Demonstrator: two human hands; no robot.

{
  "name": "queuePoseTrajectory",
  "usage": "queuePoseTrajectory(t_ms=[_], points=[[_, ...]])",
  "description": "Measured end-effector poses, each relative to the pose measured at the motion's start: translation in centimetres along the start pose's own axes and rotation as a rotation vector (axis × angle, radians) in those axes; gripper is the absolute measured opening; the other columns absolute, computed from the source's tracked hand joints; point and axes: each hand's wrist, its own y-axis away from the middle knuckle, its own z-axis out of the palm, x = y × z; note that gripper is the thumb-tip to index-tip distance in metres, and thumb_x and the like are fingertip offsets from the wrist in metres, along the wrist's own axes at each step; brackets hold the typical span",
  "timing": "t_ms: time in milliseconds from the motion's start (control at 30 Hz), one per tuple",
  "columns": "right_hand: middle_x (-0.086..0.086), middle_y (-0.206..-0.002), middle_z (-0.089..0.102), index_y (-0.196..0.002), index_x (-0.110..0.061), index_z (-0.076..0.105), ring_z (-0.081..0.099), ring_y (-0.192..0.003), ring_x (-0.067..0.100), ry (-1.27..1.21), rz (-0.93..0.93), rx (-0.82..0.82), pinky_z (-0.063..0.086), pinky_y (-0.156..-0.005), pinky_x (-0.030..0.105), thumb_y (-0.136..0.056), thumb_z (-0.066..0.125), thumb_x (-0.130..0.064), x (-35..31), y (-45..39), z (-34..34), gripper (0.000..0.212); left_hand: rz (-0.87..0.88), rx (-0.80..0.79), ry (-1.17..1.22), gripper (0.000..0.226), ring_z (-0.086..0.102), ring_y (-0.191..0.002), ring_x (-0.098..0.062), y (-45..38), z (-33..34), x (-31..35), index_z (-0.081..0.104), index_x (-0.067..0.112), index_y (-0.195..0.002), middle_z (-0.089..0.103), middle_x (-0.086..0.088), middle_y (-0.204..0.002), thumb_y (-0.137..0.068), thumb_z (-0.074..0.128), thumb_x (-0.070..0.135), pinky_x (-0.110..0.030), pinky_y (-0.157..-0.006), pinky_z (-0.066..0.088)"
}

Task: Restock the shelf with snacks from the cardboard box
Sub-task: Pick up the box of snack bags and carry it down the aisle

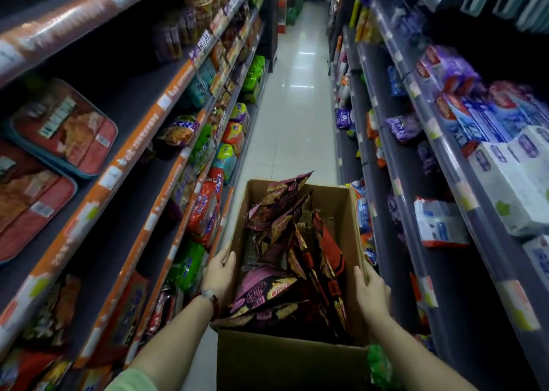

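While both hands hold the box point(292, 364) by its side walls, the step in hand looks like carrying or placing it in the aisle, so the grip deserves care. The left hand point(218, 274) lies on the left wall with its thumb hooked over the rim; the right hand point(371, 289) presses flat against the right wall, fingers fairly straight. Neither has picked a snack yet. The box is open, between the two shelving runs, and holds a loose heap of dark purple-and-red packets point(292, 260), some standing up above the rim at the far end.

To do this well, I judge the box should be kept level, since the tall packets could tip out if it tilts forward. Pressing on thin cardboard walls alone may let them bow; a grip lower down, or a hand under the base, would be safer. Setting the box on the floor point(294, 117) close to the left shelf point(142, 141), where snack packs sit, would free both hands for stocking. Whether the box rests on anything now, I cannot tell.
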Motion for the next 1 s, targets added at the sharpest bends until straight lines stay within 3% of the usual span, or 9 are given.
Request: queuePoseTrajectory(t_ms=[133,333,433,567,700,1000], points=[[0.012,-0.127,0.061,-0.14,-0.024,0.047,0.052,-0.121,0.034,0.015,-0.017,-0.041,0.04,-0.101,0.044,-0.098,0.043,-0.036,-3.4,-6.2,0.0,0.043,-0.012,0.039,0.001,0.044,0.037,-0.138,-0.022,-4.6,1.2,2.7,0.04,0.006,-0.142,0.041,-0.007,-0.147,-0.099,0.042,0.018,-0.02,-0.106,0.024],[0.009,-0.13,0.06,-0.14,-0.022,0.045,0.054,-0.121,0.03,0.03,-0.094,-0.083,0.041,-0.103,0.045,-0.098,0.042,-0.036,-10.1,-14.8,0.0,0.044,-0.054,0.098,-0.018,0.046,0.039,-0.137,-0.023,-12.3,1.8,7.5,0.04,0.017,-0.143,0.044,-0.003,-0.147,-0.099,0.042,0.03,-0.037,-0.116,0.028],[0.008,-0.136,0.055,-0.141,-0.021,0.043,0.048,-0.128,0.03,0.009,-0.104,-0.1,0.038,-0.107,0.046,-0.099,0.042,-0.035,-13.0,-19.0,0.8,0.045,-0.049,0.116,-0.036,0.045,0.041,-0.135,-0.023,-16.5,2.0,9.7,0.04,0.018,-0.143,0.046,-0.002,-0.145,-0.099,0.041,0.027,-0.031,-0.112,0.029],[0.009,-0.133,0.057,-0.14,-0.018,0.045,0.051,-0.124,0.029,0.004,-0.095,-0.107,0.038,-0.103,0.043,-0.099,0.042,-0.031,-17.0,-25.1,2.9,0.043,-0.05,0.089,-0.006,0.044,0.04,-0.136,-0.024,-23.7,2.5,11.4,0.041,0.021,-0.142,0.047,-0.001,-0.144,-0.099,0.042,0.027,-0.035,-0.114,0.03],[0.011,-0.129,0.061,-0.136,-0.015,0.05,0.054,-0.12,0.029,0.017,-0.113,-0.092,0.039,-0.099,0.037,-0.1,0.042,-0.029,-21.6,-31.8,5.5,0.04,-0.043,0.063,0.043,0.043,0.039,-0.136,-0.021,-32.3,3.0,13.9,0.039,0.012,-0.143,0.045,-0.002,-0.144,-0.1,0.041,0.02,-0.022,-0.105,0.027],[0.012,-0.129,0.06,-0.136,-0.016,0.051,0.051,-0.122,0.033,0.03,-0.059,0.0,0.038,-0.099,0.034,-0.1,0.042,-0.026,-31.3,-43.4,8.2,0.038,-0.062,0.012,-0.02,0.045,0.041,-0.135,-0.022,-49.4,3.4,21.2,0.04,0.016,-0.143,0.045,-0.001,-0.145,-0.099,0.042,0.025,-0.022,-0.103,0.029]])
